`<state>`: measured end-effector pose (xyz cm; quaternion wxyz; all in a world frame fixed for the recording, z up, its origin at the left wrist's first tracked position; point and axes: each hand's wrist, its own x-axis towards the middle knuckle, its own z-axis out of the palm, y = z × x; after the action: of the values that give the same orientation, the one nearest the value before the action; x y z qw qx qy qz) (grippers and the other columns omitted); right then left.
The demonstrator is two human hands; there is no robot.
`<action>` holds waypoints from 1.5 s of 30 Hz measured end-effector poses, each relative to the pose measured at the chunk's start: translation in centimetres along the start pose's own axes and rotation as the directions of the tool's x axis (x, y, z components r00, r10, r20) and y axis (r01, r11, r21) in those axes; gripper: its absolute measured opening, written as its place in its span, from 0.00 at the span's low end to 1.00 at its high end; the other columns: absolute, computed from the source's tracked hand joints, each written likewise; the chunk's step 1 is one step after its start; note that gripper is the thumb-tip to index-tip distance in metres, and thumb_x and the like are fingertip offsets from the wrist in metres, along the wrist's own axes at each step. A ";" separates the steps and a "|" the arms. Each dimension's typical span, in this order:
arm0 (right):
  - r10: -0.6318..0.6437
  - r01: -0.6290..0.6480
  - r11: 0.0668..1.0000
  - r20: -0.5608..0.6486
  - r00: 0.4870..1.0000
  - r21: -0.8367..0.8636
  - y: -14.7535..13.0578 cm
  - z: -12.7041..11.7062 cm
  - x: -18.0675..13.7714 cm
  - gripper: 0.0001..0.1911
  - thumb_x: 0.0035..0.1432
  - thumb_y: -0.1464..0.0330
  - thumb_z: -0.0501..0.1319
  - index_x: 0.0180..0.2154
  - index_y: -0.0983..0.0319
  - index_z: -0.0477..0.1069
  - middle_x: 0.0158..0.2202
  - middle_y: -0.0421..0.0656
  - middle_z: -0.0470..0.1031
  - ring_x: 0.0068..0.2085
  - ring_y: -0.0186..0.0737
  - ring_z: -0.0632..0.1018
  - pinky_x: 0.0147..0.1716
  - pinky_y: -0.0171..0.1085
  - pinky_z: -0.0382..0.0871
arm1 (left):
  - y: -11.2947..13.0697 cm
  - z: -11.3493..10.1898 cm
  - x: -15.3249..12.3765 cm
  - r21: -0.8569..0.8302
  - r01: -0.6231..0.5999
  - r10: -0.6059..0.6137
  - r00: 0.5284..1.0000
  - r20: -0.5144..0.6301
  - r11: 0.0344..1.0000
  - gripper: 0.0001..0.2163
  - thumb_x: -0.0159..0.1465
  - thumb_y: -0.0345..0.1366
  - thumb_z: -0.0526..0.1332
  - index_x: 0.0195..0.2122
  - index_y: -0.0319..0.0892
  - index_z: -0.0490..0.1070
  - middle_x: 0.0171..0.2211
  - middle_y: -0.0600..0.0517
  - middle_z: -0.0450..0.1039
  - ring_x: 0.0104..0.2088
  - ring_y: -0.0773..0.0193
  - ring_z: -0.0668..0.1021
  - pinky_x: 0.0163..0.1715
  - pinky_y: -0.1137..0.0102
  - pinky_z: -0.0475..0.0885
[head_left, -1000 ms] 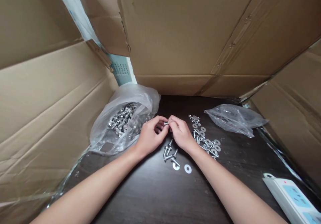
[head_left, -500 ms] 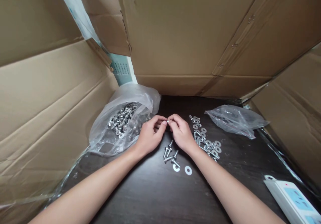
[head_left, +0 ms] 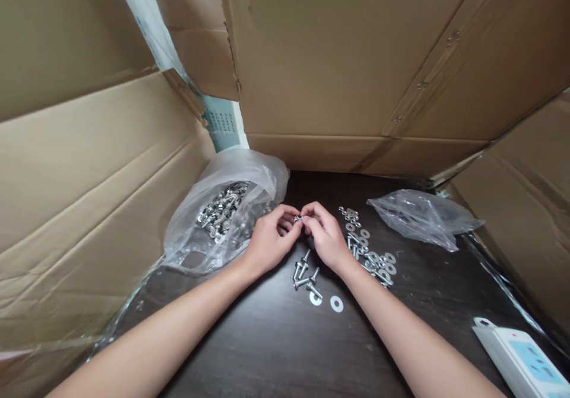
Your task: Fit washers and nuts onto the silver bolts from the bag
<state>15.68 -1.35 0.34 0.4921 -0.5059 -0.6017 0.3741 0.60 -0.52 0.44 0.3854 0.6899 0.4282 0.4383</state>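
Observation:
My left hand (head_left: 272, 237) and my right hand (head_left: 326, 236) meet over the dark table, thumbs and forefingers pinched together. Between their fingertips is a small silver bolt (head_left: 298, 218), mostly covered by the fingers. Whether a nut sits on it I cannot make out. Just below the hands lie several bolts (head_left: 301, 269) with nuts on their shanks, next to two flat washers, one of them the right washer (head_left: 336, 304). Beside my right wrist is a spread of loose bolts, washers (head_left: 389, 258) and small nuts (head_left: 355, 222).
An open clear plastic bag (head_left: 180, 237) full of metal fasteners (head_left: 225, 208) stands to the left. At the right lie a flattened plastic bag (head_left: 418, 214) and a white power strip (head_left: 512, 350). Cardboard walls (head_left: 338, 59) close in the table (head_left: 249, 344) at back and sides.
The fingertips have shifted slightly, so more of the bolt shows between them. The whole view has moved a little; the parts on the table lie as before.

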 end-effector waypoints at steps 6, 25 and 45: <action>0.003 -0.003 0.997 -0.001 1.000 0.075 0.8 0.1 0.2 0.07 0.58 0.62 0.60 0.32 0.59 0.68 0.29 0.39 0.69 0.27 0.36 0.69 0.29 0.38 0.63 | 0.1 0.0 -0.2 -0.020 -0.005 0.005 1.000 0.014 1.000 0.06 0.63 0.31 0.63 0.42 0.41 0.73 0.35 0.50 0.80 0.31 0.65 0.80 0.30 0.72 0.76; -0.029 0.027 0.995 0.016 0.999 0.094 0.6 0.0 0.0 0.05 0.51 0.67 0.63 0.33 0.58 0.72 0.28 0.40 0.72 0.27 0.37 0.72 0.26 0.37 0.67 | 0.1 -0.1 -0.2 -0.043 0.063 -0.061 0.997 0.052 0.997 0.02 0.61 0.31 0.61 0.36 0.42 0.69 0.25 0.56 0.72 0.24 0.69 0.75 0.26 0.74 0.71; 0.005 -0.005 1.000 0.014 1.000 0.020 0.3 0.1 0.3 0.05 0.56 0.65 0.58 0.33 0.60 0.70 0.29 0.38 0.73 0.30 0.36 0.73 0.31 0.35 0.66 | 0.0 -0.2 0.2 -0.052 0.048 -0.048 0.999 0.008 0.997 0.06 0.60 0.35 0.64 0.36 0.42 0.70 0.29 0.55 0.73 0.29 0.67 0.76 0.31 0.74 0.72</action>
<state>15.65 -0.99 0.13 0.4921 -0.4998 -0.5999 0.3849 0.44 -0.31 0.61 0.4153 0.6706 0.4316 0.4376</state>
